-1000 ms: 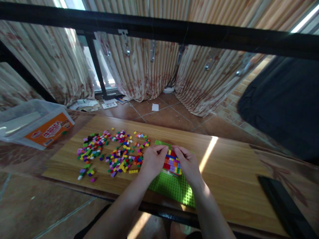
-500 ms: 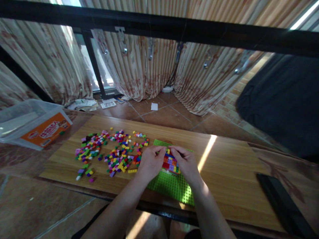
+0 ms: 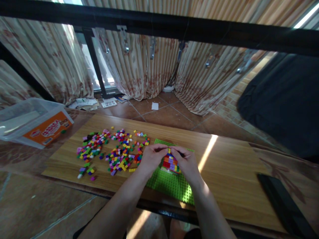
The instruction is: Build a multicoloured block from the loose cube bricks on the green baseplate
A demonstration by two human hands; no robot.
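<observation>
A green studded baseplate (image 3: 171, 187) lies on the wooden board, and a patchwork of colourful toy bricks (image 3: 171, 163) is built up on it. At the far edge of this build, a small yellow toy brick (image 3: 169, 150) shows between my fingertips. My left hand (image 3: 152, 159) pinches at it from the left, thumb and forefinger together. From the right, my right hand (image 3: 185, 162) closes on it in the same way. My fingers cover part of the brick and the build's far side.
Loose toy bricks (image 3: 119, 156) lie scattered left of the baseplate. A clear plastic box (image 3: 32, 116) with an orange label stands at the far left. A black flat object (image 3: 279, 196) lies at the right. Sunlight stripes the wooden board (image 3: 229, 172). Curtains hang behind.
My fingertips have drawn slightly closer together around the yellow toy brick. The view has shifted a little; the loose bricks and box stay in place.
</observation>
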